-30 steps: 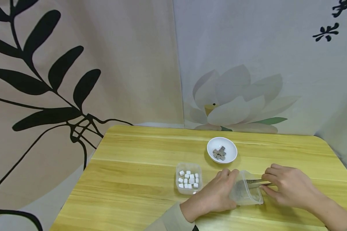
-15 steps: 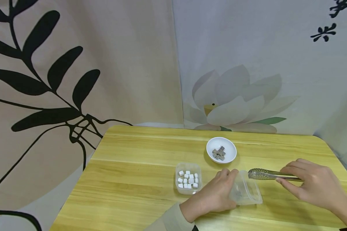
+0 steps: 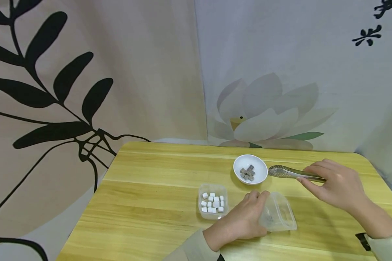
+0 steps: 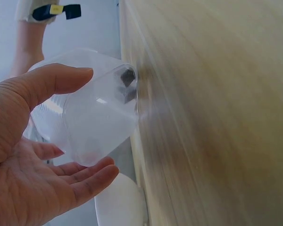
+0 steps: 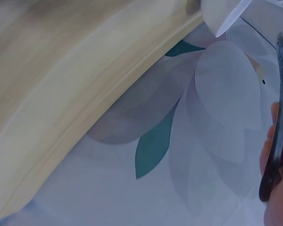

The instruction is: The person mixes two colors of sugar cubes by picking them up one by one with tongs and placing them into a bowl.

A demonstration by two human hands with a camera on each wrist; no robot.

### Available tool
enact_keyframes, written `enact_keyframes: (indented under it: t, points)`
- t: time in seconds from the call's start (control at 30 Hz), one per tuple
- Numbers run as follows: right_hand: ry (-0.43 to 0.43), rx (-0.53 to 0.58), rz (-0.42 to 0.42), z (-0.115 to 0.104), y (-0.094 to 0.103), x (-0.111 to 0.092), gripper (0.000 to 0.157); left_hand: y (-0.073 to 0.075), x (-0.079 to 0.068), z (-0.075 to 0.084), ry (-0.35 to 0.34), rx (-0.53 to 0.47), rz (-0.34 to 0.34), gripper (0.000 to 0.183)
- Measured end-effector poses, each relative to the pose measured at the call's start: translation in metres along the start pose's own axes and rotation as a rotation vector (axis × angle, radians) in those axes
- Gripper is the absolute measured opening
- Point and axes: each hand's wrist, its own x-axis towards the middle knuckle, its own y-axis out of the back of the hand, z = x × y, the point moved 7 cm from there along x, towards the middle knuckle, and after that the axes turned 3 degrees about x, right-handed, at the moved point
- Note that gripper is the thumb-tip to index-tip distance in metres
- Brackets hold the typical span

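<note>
The left hand partly hides the closed end of the clear container it grips, and the dark lumps inside are blurred; whether the tongs pinched in the right hand have anything between their tips, I can't tell. Beneath both grips is a wood-grained table, a printed backdrop beyond. The container lies tipped, mouth toward the right. Left of the left grip, a plastic box holds white cubes; beyond that grip, near the tongs' tips, a white bowl holds grey cubes.
</note>
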Motion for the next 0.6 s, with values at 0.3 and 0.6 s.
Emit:
enact_keyframes:
  t: [0.3,0.6]
  points:
    - [-0.04,-0.02,0.012,0.004,-0.026,0.011,0.071,-0.001,0.001,0.0,0.0,-0.002,-0.007,0.103]
    - [-0.06,-0.025,-0.014,0.01,-0.018,-0.002,0.077,-0.002,0.001,0.0,0.01,0.0,-0.018,0.102]
